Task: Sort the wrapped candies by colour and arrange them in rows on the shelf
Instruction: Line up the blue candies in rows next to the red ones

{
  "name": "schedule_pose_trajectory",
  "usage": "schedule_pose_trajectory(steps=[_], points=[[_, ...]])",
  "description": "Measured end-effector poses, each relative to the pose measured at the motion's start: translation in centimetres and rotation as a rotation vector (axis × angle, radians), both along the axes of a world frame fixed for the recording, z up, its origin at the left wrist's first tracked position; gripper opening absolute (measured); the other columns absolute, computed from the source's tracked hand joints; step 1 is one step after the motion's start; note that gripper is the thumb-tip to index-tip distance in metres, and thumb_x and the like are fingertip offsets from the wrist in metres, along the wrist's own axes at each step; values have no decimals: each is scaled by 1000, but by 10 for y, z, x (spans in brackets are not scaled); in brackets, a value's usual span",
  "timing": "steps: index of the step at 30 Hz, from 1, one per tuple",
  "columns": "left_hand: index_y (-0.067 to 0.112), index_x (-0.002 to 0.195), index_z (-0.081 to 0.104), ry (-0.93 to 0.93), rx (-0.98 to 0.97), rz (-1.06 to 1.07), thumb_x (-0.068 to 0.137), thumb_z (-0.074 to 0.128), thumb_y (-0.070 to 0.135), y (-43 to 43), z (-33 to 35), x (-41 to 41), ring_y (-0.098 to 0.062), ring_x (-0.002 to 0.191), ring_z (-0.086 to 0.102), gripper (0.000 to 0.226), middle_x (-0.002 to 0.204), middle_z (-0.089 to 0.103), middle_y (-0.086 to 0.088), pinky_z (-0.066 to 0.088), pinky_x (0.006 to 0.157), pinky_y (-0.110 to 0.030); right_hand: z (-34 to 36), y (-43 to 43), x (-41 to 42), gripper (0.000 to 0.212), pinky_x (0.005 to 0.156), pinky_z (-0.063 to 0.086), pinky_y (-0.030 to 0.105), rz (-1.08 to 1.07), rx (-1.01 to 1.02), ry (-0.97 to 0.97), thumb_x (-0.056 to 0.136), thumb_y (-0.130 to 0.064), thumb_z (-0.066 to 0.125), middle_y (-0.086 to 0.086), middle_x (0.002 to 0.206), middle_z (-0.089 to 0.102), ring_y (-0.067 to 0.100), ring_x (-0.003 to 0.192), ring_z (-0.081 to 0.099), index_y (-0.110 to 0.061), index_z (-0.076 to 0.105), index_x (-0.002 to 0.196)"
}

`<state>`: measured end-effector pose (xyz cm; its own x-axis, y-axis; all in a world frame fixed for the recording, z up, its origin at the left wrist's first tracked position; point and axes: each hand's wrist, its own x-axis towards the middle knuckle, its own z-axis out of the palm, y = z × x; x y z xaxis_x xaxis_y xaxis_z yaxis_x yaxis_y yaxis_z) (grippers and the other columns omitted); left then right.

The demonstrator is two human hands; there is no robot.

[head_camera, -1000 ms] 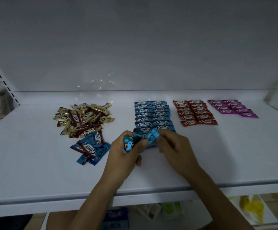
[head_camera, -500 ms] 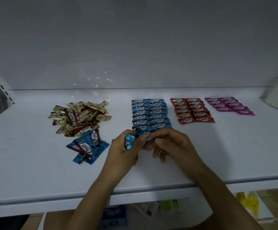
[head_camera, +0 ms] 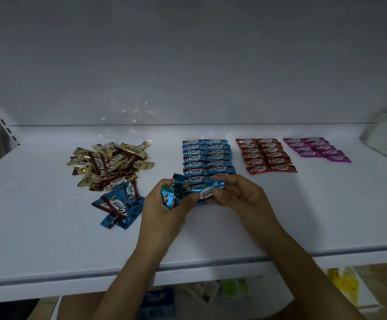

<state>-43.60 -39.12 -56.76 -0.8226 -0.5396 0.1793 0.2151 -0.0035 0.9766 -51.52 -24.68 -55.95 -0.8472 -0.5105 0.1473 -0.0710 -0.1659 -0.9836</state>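
Observation:
On the white shelf (head_camera: 49,239) lie two columns of blue candies (head_camera: 207,158), two of red candies (head_camera: 266,155) and two of purple candies (head_camera: 316,148). At the left sits a loose heap of gold and brown candies (head_camera: 109,162), with a small heap of blue candies (head_camera: 121,206) in front of it. My left hand (head_camera: 164,211) grips a bunch of blue candies (head_camera: 174,195) just in front of the blue rows. My right hand (head_camera: 245,195) pinches one blue candy (head_camera: 207,192) by its end, right beside the bunch.
The shelf's front edge (head_camera: 211,266) runs below my wrists, with goods on a lower shelf (head_camera: 222,289) beneath. A white box (head_camera: 386,139) stands at the far right. A slotted upright (head_camera: 0,121) rises at the far left.
My right hand has drawn a single blue candy out of the bunch in my left hand and now holds it flat, label up. Both hands stay in front of the blue rows.

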Motion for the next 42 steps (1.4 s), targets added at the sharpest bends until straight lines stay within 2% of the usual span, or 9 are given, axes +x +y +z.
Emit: schedule_pose_trajectory(steps=[5, 7, 10, 12, 18, 29, 36, 40, 42], points=[[11, 83, 62, -49, -22, -16, 75, 75, 12, -1, -2, 1, -11, 53, 54, 16, 66, 67, 1, 42, 44, -21, -2, -8, 3, 27, 76, 54, 25, -5, -135, -214, 74, -12, 66, 8, 98, 71, 17, 92, 67, -7, 65, 101], [13, 83, 62, -100, -170, 60, 79, 74, 16, -1, -4, 0, -9, 54, 57, 13, 68, 68, 6, 47, 47, -24, 4, -5, -4, 23, 78, 55, 28, -62, -206, -279, 79, -13, 61, 7, 99, 71, 17, 91, 67, -9, 66, 101], [13, 88, 65, -148, -656, 249, 84, 72, 18, 0, -8, -2, -12, 67, 66, 10, 79, 72, 3, 55, 56, -29, 11, 12, -19, 25, 72, 53, 16, -124, 234, 63, 94, -5, 51, -4, 99, 69, 2, 86, 66, -20, 71, 95], [12, 93, 68, -155, -908, 279, 80, 76, 13, 1, -12, -5, -21, 64, 67, 15, 78, 73, -4, 54, 51, -30, 9, 20, -31, 26, 77, 53, 19, -89, 514, 275, 94, -5, 52, -11, 99, 64, 3, 89, 63, -24, 69, 97], [13, 80, 71, -270, -1125, 267, 71, 80, 13, 3, -21, -10, -21, 50, 61, 13, 63, 68, -3, 38, 45, -21, 5, 17, -51, 19, 70, 53, 23, -32, 589, 279, 87, -8, 64, 4, 89, 71, 11, 83, 68, -26, 59, 90], [18, 77, 72, -305, -1226, 256, 55, 88, 9, 3, -21, -13, -18, 42, 58, 29, 56, 64, 2, 39, 35, -22, -4, 11, -54, 15, 57, 42, 4, -196, 604, 401, 82, -11, 71, -9, 79, 62, -3, 68, 57, -22, 60, 83], [17, 88, 73, -305, -1203, 241, 64, 84, 13, 4, -22, -11, -19, 50, 62, 27, 65, 68, 0, 39, 42, -21, -22, 12, -56, 15, 67, 42, 13, -333, 654, 601, 78, -18, 76, -2, 85, 62, 2, 76, 53, -14, 63, 83], [19, 117, 65, -229, -1033, 191, 84, 70, 26, 7, -13, -7, -15, 75, 67, 33, 96, 71, 2, 49, 59, -22, -23, 13, -54, 16, 65, 38, 5, -405, 595, 623, 79, -18, 75, -7, 80, 59, -3, 76, 52, -14, 60, 79], [23, 130, 55, -155, -809, 85, 90, 64, 21, 9, -5, -3, 2, 77, 62, 41, 100, 66, 12, 45, 66, -5, -14, 14, -47, 13, 63, 40, 6, -458, 503, 653, 83, -21, 71, -10, 77, 60, -3, 76, 54, -17, 59, 81]])
